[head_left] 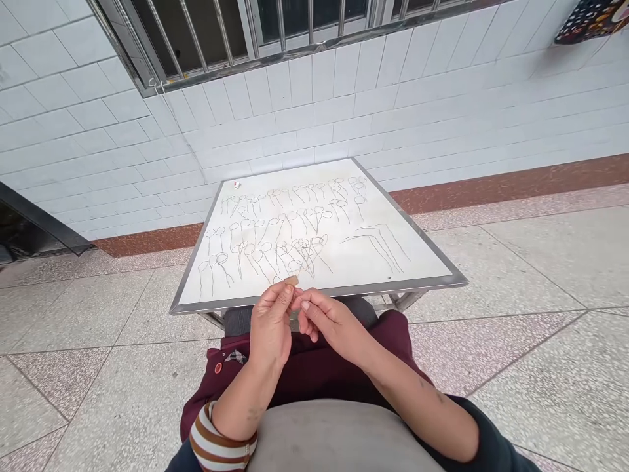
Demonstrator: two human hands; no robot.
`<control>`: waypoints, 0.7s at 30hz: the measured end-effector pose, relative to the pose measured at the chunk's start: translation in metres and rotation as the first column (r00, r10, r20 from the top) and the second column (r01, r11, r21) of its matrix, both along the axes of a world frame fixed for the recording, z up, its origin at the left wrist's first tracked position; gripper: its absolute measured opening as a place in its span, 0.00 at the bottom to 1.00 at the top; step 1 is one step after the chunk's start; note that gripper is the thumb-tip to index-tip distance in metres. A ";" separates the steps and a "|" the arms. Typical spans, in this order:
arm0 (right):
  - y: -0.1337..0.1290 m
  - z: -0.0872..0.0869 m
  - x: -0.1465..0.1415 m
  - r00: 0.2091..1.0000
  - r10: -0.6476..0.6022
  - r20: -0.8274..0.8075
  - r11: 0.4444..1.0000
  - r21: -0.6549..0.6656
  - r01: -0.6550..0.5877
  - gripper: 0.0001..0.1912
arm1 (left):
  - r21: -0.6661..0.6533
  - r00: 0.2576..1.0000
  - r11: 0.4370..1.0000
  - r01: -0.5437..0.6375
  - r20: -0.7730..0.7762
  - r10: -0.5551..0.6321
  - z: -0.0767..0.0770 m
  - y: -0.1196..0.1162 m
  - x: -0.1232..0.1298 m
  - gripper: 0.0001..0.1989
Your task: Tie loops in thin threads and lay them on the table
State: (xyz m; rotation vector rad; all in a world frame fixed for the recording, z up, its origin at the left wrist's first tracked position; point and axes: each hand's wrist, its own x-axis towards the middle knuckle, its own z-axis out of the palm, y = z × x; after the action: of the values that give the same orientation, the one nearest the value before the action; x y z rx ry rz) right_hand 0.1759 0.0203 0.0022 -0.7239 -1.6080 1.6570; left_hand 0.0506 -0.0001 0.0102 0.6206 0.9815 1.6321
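Over the table's near edge, the left hand (pixel 271 322) is pinching a small brown piece (pixel 291 280), while the right hand (pixel 334 322) is pressing thumb and forefinger together just beside it, on what I cannot tell. Beyond the grip, the grey-framed white table (pixel 422 265) is bearing rows of thin looped strands (pixel 303 244), with longer bent strands (pixel 381 237) lying rightward; behind, a white-tiled wall (pixel 295 141) is rising to a barred window (pixel 281 26), and speckled floor (pixel 496 262) is stretching either side.
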 end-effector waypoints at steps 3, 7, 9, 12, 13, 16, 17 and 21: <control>-0.004 0.000 -0.007 0.998 -0.025 0.060 0.999 0.045 0.022 0.11 | 0.021 0.998 0.998 -0.059 -0.011 0.059 -0.002 -0.005 -0.006 0.07; -0.010 -0.004 -0.017 0.982 -0.113 0.152 0.980 0.182 0.085 0.09 | 0.044 0.996 0.995 -0.091 0.031 0.089 -0.005 -0.009 -0.011 0.06; -0.014 -0.008 -0.020 0.951 -0.208 0.228 0.935 0.332 0.125 0.09 | 0.055 0.996 0.996 -0.075 0.044 0.072 -0.008 -0.010 -0.014 0.05; -0.016 -0.012 -0.022 0.915 -0.280 0.291 0.857 0.505 0.101 0.10 | 0.050 0.997 0.998 -0.044 0.072 0.040 -0.012 -0.012 -0.021 0.05; -0.015 -0.012 -0.022 0.913 -0.284 0.292 0.850 0.518 0.098 0.09 | 0.044 0.997 0.999 -0.030 0.079 0.027 -0.013 -0.012 -0.023 0.05; -0.007 -0.005 -0.023 0.907 -0.354 0.227 0.830 0.524 0.193 0.09 | 0.027 0.991 0.998 0.048 0.125 -0.051 -0.016 -0.014 -0.029 0.06; -0.003 -0.001 -0.024 0.902 -0.384 0.198 0.817 0.527 0.233 0.10 | 0.025 0.985 0.996 0.085 0.149 -0.088 -0.017 -0.014 -0.030 0.05; 0.011 0.019 -0.030 0.931 -0.325 0.168 0.870 0.438 0.225 0.08 | 0.018 0.960 0.981 0.194 0.204 -0.193 -0.021 -0.016 -0.032 0.05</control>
State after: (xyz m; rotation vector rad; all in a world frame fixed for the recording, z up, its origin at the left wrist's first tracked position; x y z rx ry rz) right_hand 0.1454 0.0316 0.0212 -0.9026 -1.8420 1.0046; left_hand 0.0186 -0.0158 -0.0107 0.5178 0.7482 1.4874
